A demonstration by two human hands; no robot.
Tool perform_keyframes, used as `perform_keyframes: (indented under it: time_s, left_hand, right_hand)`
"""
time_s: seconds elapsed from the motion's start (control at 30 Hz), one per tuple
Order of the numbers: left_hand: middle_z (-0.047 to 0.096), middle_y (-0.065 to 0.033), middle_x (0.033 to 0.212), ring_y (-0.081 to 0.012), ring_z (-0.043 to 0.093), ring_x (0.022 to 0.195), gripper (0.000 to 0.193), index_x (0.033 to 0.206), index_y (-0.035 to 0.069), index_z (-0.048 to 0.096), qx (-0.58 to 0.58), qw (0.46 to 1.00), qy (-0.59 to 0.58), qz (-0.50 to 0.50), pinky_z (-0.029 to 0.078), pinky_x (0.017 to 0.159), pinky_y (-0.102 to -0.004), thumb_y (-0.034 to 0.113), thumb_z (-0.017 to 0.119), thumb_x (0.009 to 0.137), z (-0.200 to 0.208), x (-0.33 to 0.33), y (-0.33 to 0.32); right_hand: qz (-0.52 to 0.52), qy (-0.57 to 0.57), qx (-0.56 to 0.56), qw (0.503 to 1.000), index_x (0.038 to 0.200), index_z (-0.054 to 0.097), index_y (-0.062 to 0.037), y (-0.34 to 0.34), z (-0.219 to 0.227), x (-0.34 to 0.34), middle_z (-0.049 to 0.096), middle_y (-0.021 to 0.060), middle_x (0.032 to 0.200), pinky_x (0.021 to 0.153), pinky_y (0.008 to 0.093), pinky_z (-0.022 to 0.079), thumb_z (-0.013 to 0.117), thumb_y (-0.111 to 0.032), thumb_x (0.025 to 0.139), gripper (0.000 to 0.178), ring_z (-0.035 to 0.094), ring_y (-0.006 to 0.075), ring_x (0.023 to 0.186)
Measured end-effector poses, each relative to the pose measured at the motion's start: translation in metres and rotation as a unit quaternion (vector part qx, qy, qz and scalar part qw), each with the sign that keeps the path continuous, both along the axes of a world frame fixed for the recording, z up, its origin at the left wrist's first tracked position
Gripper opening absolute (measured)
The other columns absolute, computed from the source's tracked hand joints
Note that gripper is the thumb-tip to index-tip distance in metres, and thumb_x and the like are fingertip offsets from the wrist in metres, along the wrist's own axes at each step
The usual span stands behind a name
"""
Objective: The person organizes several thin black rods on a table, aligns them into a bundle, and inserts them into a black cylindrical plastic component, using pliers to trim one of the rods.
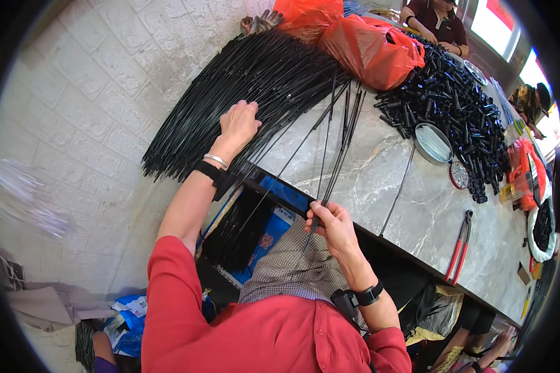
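Note:
A broad pile of thin black rods [230, 81] lies across the left side of the table, its ends reaching past the edge. My left hand [238, 125] rests over the middle of this pile with its fingers curled; what lies under the fingertips is hidden. At the table's front edge, close to my lap, my right hand [331, 227] is closed around a few thin black rods [338, 165]. They fan upward from its fingers toward the far side of the table. One separate rod [398, 191] lies on the tabletop to the right of that hand.
Red plastic bags [373, 53] stand behind the rods. A heap of black tubular parts [448, 102] surrounds a round tin [433, 143] and a small bowl of beads [459, 175]. Red-handled pliers [459, 247] lie at the right front. Another person [440, 28] sits across the table.

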State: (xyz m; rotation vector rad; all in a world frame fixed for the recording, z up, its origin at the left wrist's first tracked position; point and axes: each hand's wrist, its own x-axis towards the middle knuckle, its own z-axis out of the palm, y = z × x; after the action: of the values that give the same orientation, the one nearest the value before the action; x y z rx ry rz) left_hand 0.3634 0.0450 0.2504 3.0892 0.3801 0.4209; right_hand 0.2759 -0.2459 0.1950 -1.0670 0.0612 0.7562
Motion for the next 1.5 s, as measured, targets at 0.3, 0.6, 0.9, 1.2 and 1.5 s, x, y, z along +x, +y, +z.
perform_keyframes:
  time_s: [0.3,0.6,0.9,1.2,1.5]
  left_hand:
    - [0.068,-0.0141,0.088,-0.033,0.065,0.088,0.019,0.084,0.006,0.067,-0.078,0.993,0.073,0.041,0.05,0.074,-0.044,0.024,0.07,0.079,0.01,0.007,-0.002]
    - [0.069,-0.0152,0.092,-0.033,0.065,0.091,0.026,0.102,0.007,0.067,-0.111,0.992,0.062,0.018,0.051,0.077,-0.0432,0.024,0.065,0.083,0.019,-0.001,-0.024]
    - [0.068,-0.017,0.078,-0.0283,0.067,0.075,0.045,0.121,-0.004,0.055,-0.214,0.963,0.099,-0.126,0.051,0.071,-0.0362,0.01,0.063,0.079,-0.007,-0.022,-0.053]
    - [0.069,-0.0157,0.082,-0.032,0.067,0.081,0.031,0.104,0.002,0.067,-0.152,0.975,0.144,-0.071,0.051,0.074,-0.0398,0.023,0.062,0.082,-0.002,-0.026,-0.066]
    - [0.069,-0.0157,0.086,-0.0341,0.066,0.084,0.022,0.092,0.005,0.071,-0.149,0.981,0.107,-0.07,0.051,0.075,-0.0421,0.022,0.062,0.082,-0.001,-0.009,-0.038]
  right_hand:
    - [0.001,0.0,0.005,1.0,0.09,0.06,-0.0057,-0.008,-0.002,0.002,0.063,0.0023,0.073,0.056,0.0242,0.049,0.059,-0.017,0.092,0.012,0.06,0.0106,0.062]
    - [0.004,0.007,0.013,1.0,0.095,0.061,-0.0058,-0.01,-0.002,0.001,0.062,0.0015,0.075,0.057,0.0238,0.047,0.058,-0.018,0.092,0.013,0.059,0.0104,0.063]
    - [0.011,-0.001,0.027,1.0,0.099,0.061,-0.0059,-0.011,-0.005,0.003,0.062,0.001,0.075,0.057,0.0233,0.047,0.058,-0.018,0.092,0.014,0.059,0.0102,0.064]
    - [0.007,0.0,0.024,1.0,0.096,0.061,-0.0065,-0.018,-0.006,0.003,0.062,0.0007,0.075,0.056,0.0231,0.047,0.059,-0.019,0.092,0.013,0.06,0.0102,0.063]
    - [0.008,-0.003,0.008,1.0,0.095,0.062,-0.0072,-0.016,-0.008,0.003,0.063,-0.0001,0.073,0.055,0.0228,0.046,0.06,-0.019,0.091,0.012,0.06,0.01,0.061]
